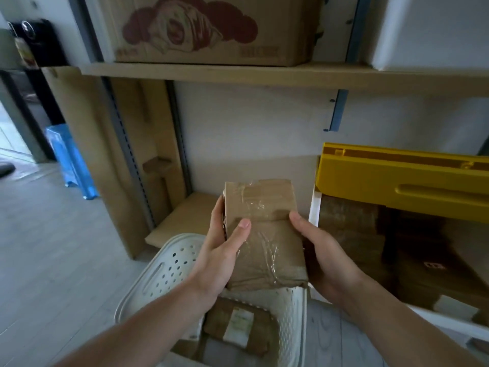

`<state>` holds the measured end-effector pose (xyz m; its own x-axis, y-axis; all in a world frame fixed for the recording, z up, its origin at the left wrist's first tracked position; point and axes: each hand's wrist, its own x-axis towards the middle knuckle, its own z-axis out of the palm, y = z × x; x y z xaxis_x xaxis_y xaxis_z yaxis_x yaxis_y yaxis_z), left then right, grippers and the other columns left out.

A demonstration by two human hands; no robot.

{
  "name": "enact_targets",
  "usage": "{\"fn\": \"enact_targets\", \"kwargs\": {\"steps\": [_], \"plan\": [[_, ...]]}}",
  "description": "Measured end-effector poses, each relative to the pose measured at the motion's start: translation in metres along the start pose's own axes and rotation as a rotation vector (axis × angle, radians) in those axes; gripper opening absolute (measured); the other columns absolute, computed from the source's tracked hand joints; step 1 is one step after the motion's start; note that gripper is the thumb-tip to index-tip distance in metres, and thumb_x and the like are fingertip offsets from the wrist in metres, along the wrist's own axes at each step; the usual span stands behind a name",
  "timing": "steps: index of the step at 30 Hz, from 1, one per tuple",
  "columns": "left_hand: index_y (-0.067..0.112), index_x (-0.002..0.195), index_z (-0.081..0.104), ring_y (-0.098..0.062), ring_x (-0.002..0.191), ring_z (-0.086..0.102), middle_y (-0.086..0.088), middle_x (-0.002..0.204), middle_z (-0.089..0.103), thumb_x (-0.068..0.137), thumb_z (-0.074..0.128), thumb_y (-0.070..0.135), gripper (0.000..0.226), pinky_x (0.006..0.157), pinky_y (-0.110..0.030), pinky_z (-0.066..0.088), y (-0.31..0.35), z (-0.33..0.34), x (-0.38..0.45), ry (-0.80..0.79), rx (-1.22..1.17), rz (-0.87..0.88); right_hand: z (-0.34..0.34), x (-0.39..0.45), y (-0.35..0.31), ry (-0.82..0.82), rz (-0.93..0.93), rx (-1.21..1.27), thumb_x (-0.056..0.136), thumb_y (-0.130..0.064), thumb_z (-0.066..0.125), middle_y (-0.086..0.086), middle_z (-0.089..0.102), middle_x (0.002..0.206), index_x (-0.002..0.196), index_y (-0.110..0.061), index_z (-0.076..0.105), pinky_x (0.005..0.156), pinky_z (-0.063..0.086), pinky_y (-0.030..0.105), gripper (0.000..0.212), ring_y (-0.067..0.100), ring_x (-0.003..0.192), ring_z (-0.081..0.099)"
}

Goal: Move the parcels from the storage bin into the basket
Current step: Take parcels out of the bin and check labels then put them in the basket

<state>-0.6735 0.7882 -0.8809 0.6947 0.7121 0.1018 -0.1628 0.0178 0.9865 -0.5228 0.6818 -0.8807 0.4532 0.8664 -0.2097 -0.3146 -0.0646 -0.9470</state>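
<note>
Both hands, left hand [221, 256] and right hand [321, 256], grip a taped brown parcel [264, 234] above the white perforated basket [164, 271], left of the storage bin [315, 207].

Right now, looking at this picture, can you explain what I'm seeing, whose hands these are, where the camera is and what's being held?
There is no machine here: a person wears a camera on the head, looking forward and down at their own arms. The left hand and right hand grip a brown taped parcel from either side, holding it above a white perforated basket on the floor. At least one parcel in the basket already lies inside. To the right stands the storage bin with its yellow lid raised and more brown parcels within. A shelf above carries a printed cardboard box.
</note>
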Motion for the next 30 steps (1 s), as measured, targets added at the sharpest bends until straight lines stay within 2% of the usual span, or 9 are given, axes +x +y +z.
{"fn": "enact_targets", "kwargs": {"steps": [6, 9, 10, 13, 15, 17, 20, 22, 30], "plan": [[0.054, 0.153, 0.019, -0.006, 0.131, 0.053, 0.021, 0.142, 0.055, 0.09, 0.052, 0.052, 0.072, 0.116, -0.046, 0.04, -0.01, -0.013, 0.011, 0.025, 0.038, -0.067, 0.0, 0.014, 0.003, 0.002, 0.052, -0.045, 0.088, -0.061, 0.057, 0.0, 0.075, 0.118, 0.125, -0.026, 0.07, 0.096, 0.056, 0.05, 0.053, 0.023, 0.109, 0.071], [0.053, 0.147, 0.031, 0.009, 0.114, 0.059, 0.035, 0.122, 0.062, 0.102, 0.045, 0.045, 0.048, 0.109, -0.036, 0.045, -0.015, -0.013, 0.017, 0.074, 0.116, -0.072, 0.003, 0.016, 0.003, 0.064, 0.027, -0.076, 0.097, -0.05, 0.055, -0.005, 0.076, 0.102, 0.12, -0.023, 0.072, 0.065, 0.056, 0.032, 0.039, 0.016, 0.091, 0.071], [0.054, 0.144, 0.033, 0.012, 0.11, 0.06, 0.037, 0.117, 0.062, 0.104, 0.043, 0.042, 0.043, 0.107, -0.035, 0.047, -0.017, -0.013, 0.019, 0.107, 0.15, -0.063, 0.003, 0.018, 0.004, 0.096, 0.008, -0.089, 0.098, -0.043, 0.056, -0.004, 0.075, 0.1, 0.119, -0.023, 0.071, 0.064, 0.053, 0.031, 0.032, 0.017, 0.093, 0.07], [0.058, 0.147, 0.024, 0.003, 0.121, 0.055, 0.036, 0.126, 0.056, 0.105, 0.044, 0.039, 0.05, 0.111, -0.045, 0.044, -0.021, -0.015, 0.023, 0.215, 0.248, -0.024, 0.006, 0.021, 0.005, 0.143, -0.052, -0.105, 0.1, -0.028, 0.058, -0.002, 0.075, 0.112, 0.118, -0.028, 0.07, 0.078, 0.052, 0.04, 0.022, 0.021, 0.111, 0.066], [0.062, 0.14, 0.03, -0.004, 0.122, 0.055, 0.029, 0.127, 0.056, 0.105, 0.044, 0.041, 0.043, 0.107, -0.048, 0.046, -0.019, -0.016, 0.024, 0.262, 0.249, -0.011, 0.011, 0.022, 0.005, 0.148, -0.076, -0.1, 0.101, -0.024, 0.056, -0.004, 0.075, 0.113, 0.117, -0.03, 0.069, 0.08, 0.051, 0.04, 0.021, 0.018, 0.112, 0.066], [0.066, 0.129, 0.039, -0.011, 0.115, 0.061, 0.018, 0.124, 0.06, 0.096, 0.05, 0.058, 0.036, 0.099, -0.049, 0.052, -0.013, -0.015, 0.022, 0.254, 0.234, -0.036, 0.016, 0.022, 0.006, 0.153, -0.104, -0.088, 0.103, -0.02, 0.052, -0.003, 0.075, 0.111, 0.115, -0.031, 0.07, 0.077, 0.051, 0.037, 0.024, 0.016, 0.108, 0.067], [0.062, 0.128, 0.04, -0.01, 0.097, 0.072, 0.015, 0.116, 0.067, 0.066, 0.063, 0.078, 0.068, 0.087, -0.042, 0.059, -0.005, -0.014, 0.017, 0.159, 0.102, -0.106, 0.023, 0.022, 0.005, 0.13, -0.17, -0.108, 0.106, -0.013, 0.046, 0.001, 0.075, 0.11, 0.118, -0.029, 0.068, 0.074, 0.056, 0.034, 0.03, 0.017, 0.105, 0.07], [0.062, 0.13, 0.035, -0.014, 0.099, 0.074, 0.011, 0.12, 0.067, 0.054, 0.075, 0.083, 0.089, 0.088, -0.044, 0.06, -0.006, -0.015, 0.016, 0.11, 0.065, -0.133, 0.024, 0.022, 0.004, 0.091, -0.212, -0.133, 0.105, -0.012, 0.047, 0.003, 0.074, 0.112, 0.122, -0.028, 0.066, 0.079, 0.059, 0.037, 0.03, 0.018, 0.106, 0.071], [0.059, 0.127, 0.042, -0.021, 0.103, 0.074, 0.005, 0.116, 0.073, 0.07, 0.079, 0.054, 0.068, 0.089, -0.053, 0.058, -0.012, -0.016, 0.017, 0.085, -0.116, -0.16, 0.023, 0.023, 0.0, 0.018, -0.167, -0.108, 0.102, -0.017, 0.053, 0.006, 0.074, 0.112, 0.119, -0.021, 0.068, 0.079, 0.053, 0.033, 0.023, 0.02, 0.106, 0.071]]}}
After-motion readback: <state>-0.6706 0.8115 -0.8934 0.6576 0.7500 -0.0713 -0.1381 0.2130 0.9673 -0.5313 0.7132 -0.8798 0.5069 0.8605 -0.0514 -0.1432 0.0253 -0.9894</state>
